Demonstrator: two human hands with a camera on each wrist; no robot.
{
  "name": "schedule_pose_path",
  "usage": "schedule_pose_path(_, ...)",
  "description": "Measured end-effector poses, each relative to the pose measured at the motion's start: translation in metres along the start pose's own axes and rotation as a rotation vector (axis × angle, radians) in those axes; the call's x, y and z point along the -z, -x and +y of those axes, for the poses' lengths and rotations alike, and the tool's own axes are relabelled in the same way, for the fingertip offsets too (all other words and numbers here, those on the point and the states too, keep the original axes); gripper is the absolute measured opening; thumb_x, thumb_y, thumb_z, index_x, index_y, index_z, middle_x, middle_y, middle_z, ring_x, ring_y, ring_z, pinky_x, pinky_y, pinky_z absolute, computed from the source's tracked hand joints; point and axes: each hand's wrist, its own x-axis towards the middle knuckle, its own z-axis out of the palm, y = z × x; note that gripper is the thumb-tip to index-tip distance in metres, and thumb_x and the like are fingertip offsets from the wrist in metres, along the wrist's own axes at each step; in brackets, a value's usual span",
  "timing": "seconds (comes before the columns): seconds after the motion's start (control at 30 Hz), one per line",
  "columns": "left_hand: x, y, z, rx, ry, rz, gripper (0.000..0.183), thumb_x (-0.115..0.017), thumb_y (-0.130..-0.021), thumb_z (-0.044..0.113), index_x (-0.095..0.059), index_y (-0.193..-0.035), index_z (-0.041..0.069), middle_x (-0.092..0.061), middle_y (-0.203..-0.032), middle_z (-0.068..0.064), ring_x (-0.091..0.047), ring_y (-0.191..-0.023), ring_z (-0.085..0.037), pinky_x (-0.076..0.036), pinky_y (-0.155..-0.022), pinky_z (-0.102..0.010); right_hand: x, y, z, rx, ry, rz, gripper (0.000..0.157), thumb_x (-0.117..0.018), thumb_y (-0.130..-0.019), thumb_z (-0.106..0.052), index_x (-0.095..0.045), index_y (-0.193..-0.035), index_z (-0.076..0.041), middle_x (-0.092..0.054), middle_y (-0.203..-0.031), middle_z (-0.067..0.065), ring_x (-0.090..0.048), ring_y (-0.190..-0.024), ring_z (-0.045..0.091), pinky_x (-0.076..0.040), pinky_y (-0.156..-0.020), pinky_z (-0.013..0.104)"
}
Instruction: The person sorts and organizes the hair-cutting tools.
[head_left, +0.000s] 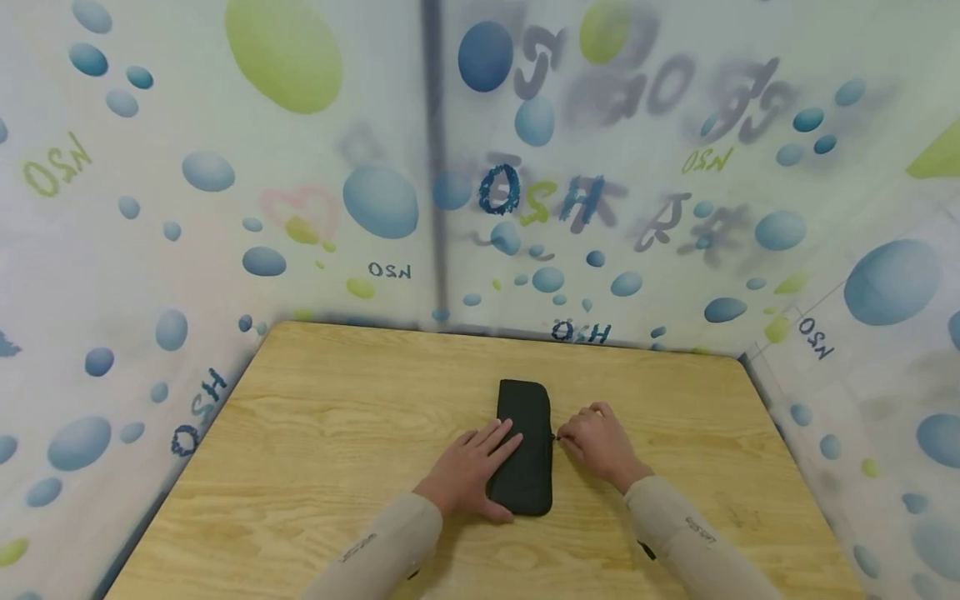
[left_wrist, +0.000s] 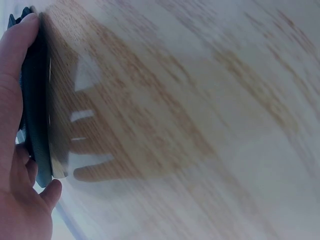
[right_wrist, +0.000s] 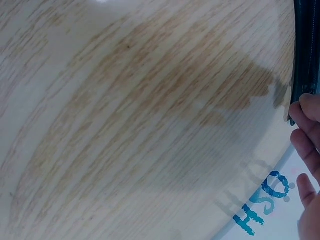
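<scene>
A flat black zippered case (head_left: pixel 527 408) lies lengthwise on the wooden table. My left hand (head_left: pixel 467 471) rests on its left side, fingers spread over the top and thumb by the near end. At the case's right edge, my right hand (head_left: pixel 600 442) pinches a small zipper pull (head_left: pixel 555 437) between thumb and forefinger. In the left wrist view the case (left_wrist: pixel 39 100) appears edge-on beside the hand. The right wrist view shows the zipper line along the case (right_wrist: pixel 307 45); the fingertips there hide most of the pull. What the case contains is hidden.
The light wooden table (head_left: pixel 337 417) meets walls on its far, left and right sides. Those walls (head_left: pixel 315 167) carry printed blue and green drops and lettering. The glossy tabletop shows shadows and reflections of the hands in both wrist views.
</scene>
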Motion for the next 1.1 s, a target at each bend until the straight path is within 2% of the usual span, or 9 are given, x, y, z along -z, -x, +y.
schedule_pose_path(0.17,0.000,0.000,0.000,0.000,0.000,0.008,0.113,-0.056,-0.070,0.086,-0.019,-0.157,0.024,-0.017,-0.165,-0.004,-0.021,-0.151,-0.020,-0.035,-0.116,-0.042,0.000,0.000,0.001,-0.006,-0.016,-0.011,0.005,-0.073,-0.087,-0.025,-0.077,-0.086,-0.024,-0.073,-0.082,-0.010,-0.064,-0.081,0.012,-0.042,-0.093,0.043)
schedule_pose_path(0.43,0.001,-0.001,0.001,0.022,0.010,-0.032,0.114,-0.056,-0.070,0.085,-0.016,-0.158,0.025,-0.013,-0.165,-0.001,-0.017,-0.152,-0.018,-0.031,-0.118,-0.041,0.000,0.004,-0.002,0.007,-0.030,-0.016,0.004,-0.074,-0.086,-0.024,-0.077,-0.088,-0.023,-0.074,-0.084,-0.009,-0.065,-0.083,0.012,-0.043,-0.093,0.043)
schedule_pose_path(0.83,0.002,0.000,0.001,0.008,0.024,-0.002,0.113,-0.058,-0.070,0.084,-0.020,-0.157,0.023,-0.017,-0.165,-0.003,-0.021,-0.151,-0.020,-0.034,-0.116,-0.042,0.003,0.010,-0.006,0.034,-0.034,-0.021,0.004,-0.074,-0.086,-0.023,-0.077,-0.087,-0.023,-0.073,-0.083,-0.009,-0.065,-0.083,0.012,-0.043,-0.094,0.043)
schedule_pose_path(1.1,0.009,0.000,0.004,0.037,0.033,-0.057,0.112,-0.059,-0.072,0.082,-0.017,-0.158,0.025,-0.013,-0.165,-0.001,-0.017,-0.152,-0.017,-0.031,-0.119,-0.040,0.002,0.016,-0.008,0.064,-0.040,-0.012,0.004,-0.074,-0.085,-0.024,-0.077,-0.088,-0.024,-0.073,-0.083,-0.010,-0.064,-0.081,0.011,-0.046,-0.092,0.042)
